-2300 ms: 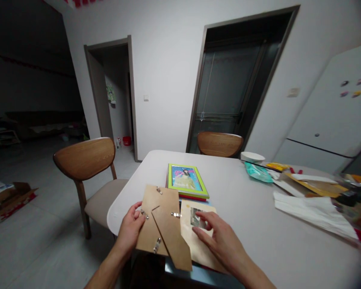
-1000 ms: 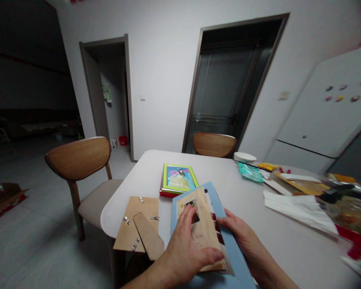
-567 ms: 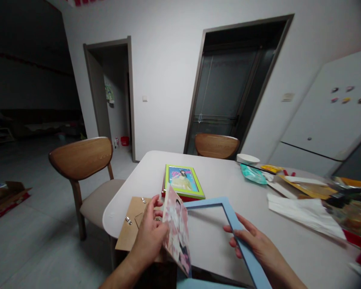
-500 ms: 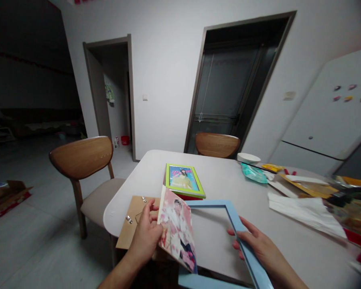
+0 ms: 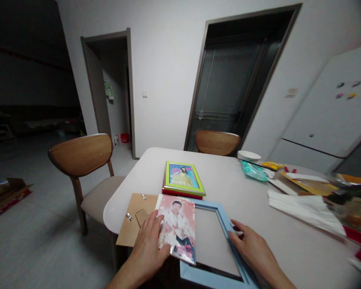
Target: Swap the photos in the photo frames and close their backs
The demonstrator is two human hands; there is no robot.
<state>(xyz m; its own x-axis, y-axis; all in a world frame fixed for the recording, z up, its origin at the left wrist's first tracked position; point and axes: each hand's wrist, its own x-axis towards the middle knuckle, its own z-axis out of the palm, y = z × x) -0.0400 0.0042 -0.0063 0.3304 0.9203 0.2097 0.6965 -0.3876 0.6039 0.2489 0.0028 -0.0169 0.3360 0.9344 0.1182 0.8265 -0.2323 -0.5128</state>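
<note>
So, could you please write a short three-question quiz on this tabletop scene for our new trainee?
1. True or false: the left hand is touching the glossy, pink rectangular photo.

2. Which thing is the right hand nearest to?
A) the round white bowl
B) the light-blue rectangular frame
C) the teal plastic packet

3. Fill in the colour: the lime-green rectangular picture frame lies on top of something ____.

Key: 1. True. 2. B. 3. Red.

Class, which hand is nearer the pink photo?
Left. The left hand touches the pink photo at its left edge; the right hand is apart, at the blue frame.
</note>
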